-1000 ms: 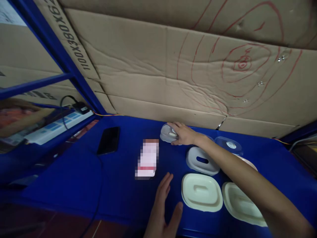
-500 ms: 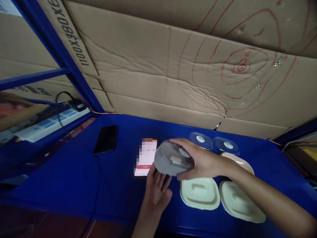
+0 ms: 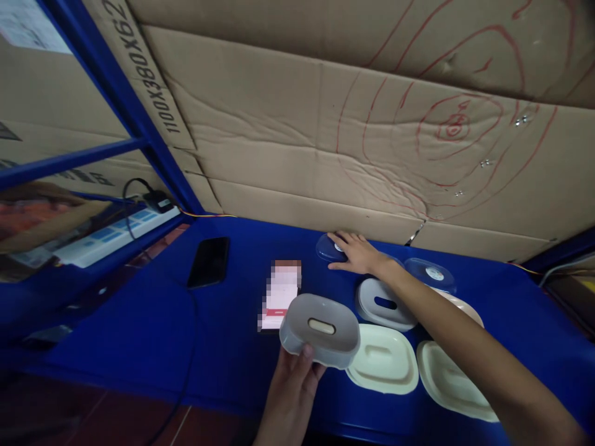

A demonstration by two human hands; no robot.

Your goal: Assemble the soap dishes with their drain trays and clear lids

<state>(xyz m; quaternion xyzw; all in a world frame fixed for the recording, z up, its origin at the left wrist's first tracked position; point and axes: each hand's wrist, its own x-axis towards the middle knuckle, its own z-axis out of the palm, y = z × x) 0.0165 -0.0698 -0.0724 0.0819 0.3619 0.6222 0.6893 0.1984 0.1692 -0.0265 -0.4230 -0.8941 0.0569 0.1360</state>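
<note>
My left hand [image 3: 295,387] is closed around the near edge of a grey oval plastic soap dish [image 3: 300,316], its thumb on the front rim. A pale bar shows in the dish's central slot. At the back of the blue table, my right hand [image 3: 357,253] lies with fingers spread over a clear oval lid [image 3: 324,249] bearing a white round label. Under my right forearm sits another grey oval piece [image 3: 375,302] with a dark slot. Cream oval pieces [image 3: 383,356] [image 3: 446,378] lie on the near right, the second partly hidden by my arm.
Another clear lid [image 3: 430,272] lies at the back right, and a beige piece [image 3: 467,308] shows behind my arm. A lit phone [image 3: 282,288] and a dark phone [image 3: 209,261] rest on the blue table [image 3: 139,334]. A power strip [image 3: 116,235] stands left; cardboard [image 3: 274,118] walls the back.
The grey soap dish has passed from my right hand to my left. My right hand has moved to the back, where a clear lid now lies under it. The slotted grey piece has come into view.
</note>
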